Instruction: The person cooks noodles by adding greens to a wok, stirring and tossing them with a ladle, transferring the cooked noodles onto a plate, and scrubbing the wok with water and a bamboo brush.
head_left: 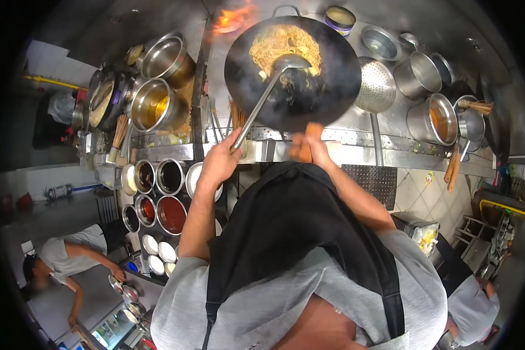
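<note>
My left hand [220, 160] is closed around the long metal handle of a ladle [263, 104]. The ladle's bowl rests among noodles [280, 46] in a large black wok [338, 76]. At the wok's near rim, my right hand [315, 149] is closed on the wok's near side. An orange-brown piece, blurred, shows at its fingers; the handle itself is hidden. Light steam hangs over the dark inside of the wok, and the noodles lie towards its far side.
Flames [234, 20] rise at the far left of the wok. A perforated strainer [376, 84] lies to its right, near metal pots [419, 76]. Left stand a pot of yellow liquid [151, 108] and several sauce containers [172, 214]. A co-worker [79, 251] is at lower left, another person [472, 309] at lower right.
</note>
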Available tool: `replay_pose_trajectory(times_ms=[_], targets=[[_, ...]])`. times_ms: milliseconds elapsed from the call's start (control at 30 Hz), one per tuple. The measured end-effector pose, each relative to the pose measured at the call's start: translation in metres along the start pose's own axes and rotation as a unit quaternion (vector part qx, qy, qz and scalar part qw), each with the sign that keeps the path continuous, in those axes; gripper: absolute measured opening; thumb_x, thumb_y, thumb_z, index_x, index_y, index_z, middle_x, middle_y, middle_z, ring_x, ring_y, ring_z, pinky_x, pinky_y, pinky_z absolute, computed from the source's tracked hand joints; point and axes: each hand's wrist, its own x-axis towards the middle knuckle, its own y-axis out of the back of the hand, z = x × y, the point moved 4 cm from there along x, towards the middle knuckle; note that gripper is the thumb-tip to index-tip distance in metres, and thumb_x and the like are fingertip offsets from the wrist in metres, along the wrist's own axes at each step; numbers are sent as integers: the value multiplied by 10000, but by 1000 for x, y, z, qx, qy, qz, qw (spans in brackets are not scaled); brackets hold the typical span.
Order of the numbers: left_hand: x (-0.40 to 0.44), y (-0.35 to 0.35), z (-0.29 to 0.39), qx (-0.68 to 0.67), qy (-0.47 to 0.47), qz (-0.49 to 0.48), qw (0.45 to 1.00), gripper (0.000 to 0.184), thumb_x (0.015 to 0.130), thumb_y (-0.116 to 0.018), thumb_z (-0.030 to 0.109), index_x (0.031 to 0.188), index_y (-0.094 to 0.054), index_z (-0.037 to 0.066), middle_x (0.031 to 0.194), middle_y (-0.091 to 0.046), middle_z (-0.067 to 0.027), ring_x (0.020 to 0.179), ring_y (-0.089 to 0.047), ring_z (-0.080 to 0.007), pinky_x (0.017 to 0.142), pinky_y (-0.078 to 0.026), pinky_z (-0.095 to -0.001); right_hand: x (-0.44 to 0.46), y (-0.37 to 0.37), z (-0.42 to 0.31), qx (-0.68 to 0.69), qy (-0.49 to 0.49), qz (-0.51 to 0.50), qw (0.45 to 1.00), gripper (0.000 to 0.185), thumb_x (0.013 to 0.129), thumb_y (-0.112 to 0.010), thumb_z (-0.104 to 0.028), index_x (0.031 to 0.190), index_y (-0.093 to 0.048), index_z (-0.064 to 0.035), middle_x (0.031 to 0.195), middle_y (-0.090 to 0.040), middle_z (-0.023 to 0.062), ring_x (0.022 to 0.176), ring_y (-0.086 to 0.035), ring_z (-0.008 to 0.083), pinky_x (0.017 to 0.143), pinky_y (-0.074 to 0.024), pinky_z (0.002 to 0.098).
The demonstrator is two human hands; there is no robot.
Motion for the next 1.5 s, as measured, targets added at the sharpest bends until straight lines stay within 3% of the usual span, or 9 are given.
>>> replay_pose_trajectory(times_ms=[433, 533, 667, 733, 967, 1167, 1333, 1433, 1500], targets=[[-7, 42, 14, 24, 29, -52, 998, 587, 918, -710, 153, 1484, -558, 119, 1015, -745, -229, 971, -728, -364, 913, -532, -424, 83, -41, -80, -21, -41, 58, 997, 290, 910, -579, -169, 1162, -563, -26, 1068, -676, 140, 932, -719, 326, 679, -590, 438], [28, 30, 1, -26, 11, -10, 1000, 585, 925, -691, 144, 1487, -544, 80, 1082, -744, -243, 1034, -722, -362, 937, -526, -423, 83, -50, -84, -18, -12, 90, 996, 300, 918, -567, -178, 1163, -578, -5, 1077, -673, 162, 963, -720, 348, 761, -618, 470], [96, -7, -7, -83, 20, 45, 995, 606, 946, -668, 141, 1513, -492, 24, 1022, -724, -213, 819, -709, -268, 793, -565, -395, 103, -37, -81, -29, -11, 82, 996, 331, 928, -557, -193, 1184, -577, 17, 1095, -676, 183, 956, -724, 369, 842, -622, 516], [119, -36, -26, -129, -12, 91, 987, 625, 963, -654, 147, 1542, -452, 28, 898, -688, -153, 646, -645, -199, 650, -559, -366, 104, -35, -83, -59, -26, 74, 995, 304, 921, -582, -252, 1163, -615, -70, 1089, -706, 107, 922, -722, 278, 677, -531, 411], [39, -30, 11, -324, 117, -75, 936, 671, 991, -620, 101, 1610, -362, 81, 722, -572, -4, 520, -527, -108, 491, -474, -273, 111, -24, -85, -90, -23, 96, 991, 302, 916, -585, -278, 1147, -631, -89, 1048, -729, 78, 873, -729, 235, 523, -476, 322], [-14, 33, -12, -134, 80, -135, 979, 690, 951, -665, 69, 1596, -431, 146, 702, -485, 26, 538, -441, -66, 488, -410, -268, 87, -32, -95, -35, -58, 49, 996, 271, 935, -577, -193, 1158, -589, -40, 999, -708, 114, 852, -745, 314, 511, -520, 401], [29, 1, -23, 24, -80, -14, 996, 683, 917, -706, 163, 1558, -472, 191, 896, -730, -213, 776, -704, -374, 749, -550, -418, 61, -38, -75, 15, -21, 67, 997, 287, 941, -566, -164, 1173, -565, 6, 1023, -684, 149, 858, -728, 347, 679, -622, 468], [18, -5, -3, 56, 6, 1, 998, 644, 912, -716, 214, 1524, -514, 205, 1056, -711, -269, 979, -675, -462, 881, -533, -463, 4, -9, -28, 10, -2, 38, 999, 306, 927, -538, -108, 1201, -566, 26, 1128, -669, 170, 981, -705, 372, 806, -625, 514], [0, 1, -13, 21, -11, 27, 999, 619, 916, -718, 180, 1508, -541, 218, 990, -724, -243, 912, -683, -440, 841, -536, -432, 10, 28, 1, -41, 6, -13, 999, 345, 916, -543, -108, 1240, -534, 9, 1157, -646, 177, 969, -692, 376, 806, -621, 539]])
